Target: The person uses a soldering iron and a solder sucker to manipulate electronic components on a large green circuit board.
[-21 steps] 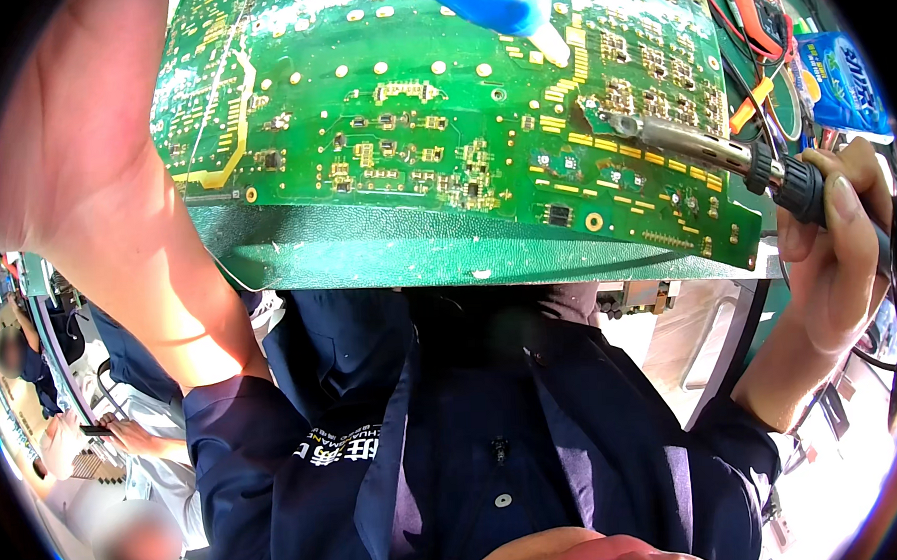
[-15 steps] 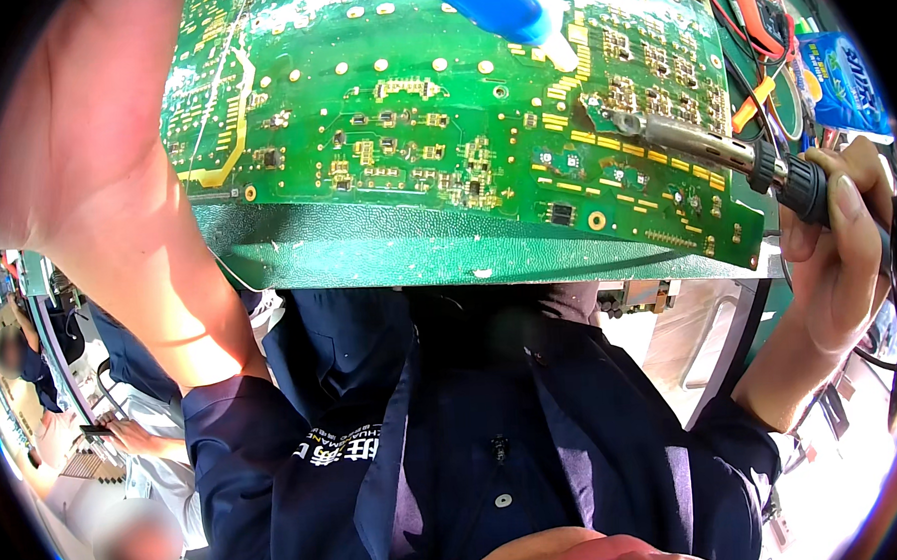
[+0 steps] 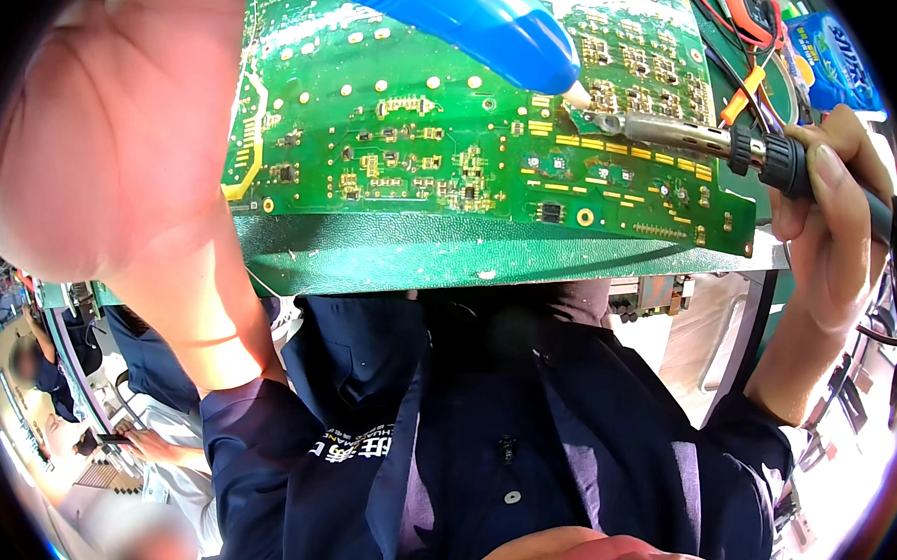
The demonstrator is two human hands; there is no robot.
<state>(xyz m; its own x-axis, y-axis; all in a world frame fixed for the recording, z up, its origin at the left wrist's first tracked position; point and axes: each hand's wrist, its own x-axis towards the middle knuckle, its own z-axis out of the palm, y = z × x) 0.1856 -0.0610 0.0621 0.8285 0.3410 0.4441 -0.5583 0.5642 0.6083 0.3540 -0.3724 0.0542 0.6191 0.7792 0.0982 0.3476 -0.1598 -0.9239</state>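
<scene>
A large green circuit board [image 3: 308,146] lies in front of me, crowded with small parts and gold pads. My right hand [image 3: 833,188] is closed round the dark handle of a soldering iron [image 3: 687,134]. Its tip end rests at the board's right half, by a row of gold pads. From the top edge slants a blue solder sucker [image 3: 478,28], its pale nozzle beside the iron's tip. My left hand [image 3: 113,155] is raised over the board's left side; its fingers run out of view, toward the sucker's upper end.
A green mat [image 3: 388,263] lies under the board, its front edge near my body. At the far right are a blue packet [image 3: 834,63], an orange-handled tool [image 3: 743,97], a red-and-black meter [image 3: 742,7] and cables. Another person [image 3: 166,452] sits at the left.
The solder sucker has come down and its nozzle is now close to the iron's tip. My left hand has moved to the right. The iron stays at about the same pads.
</scene>
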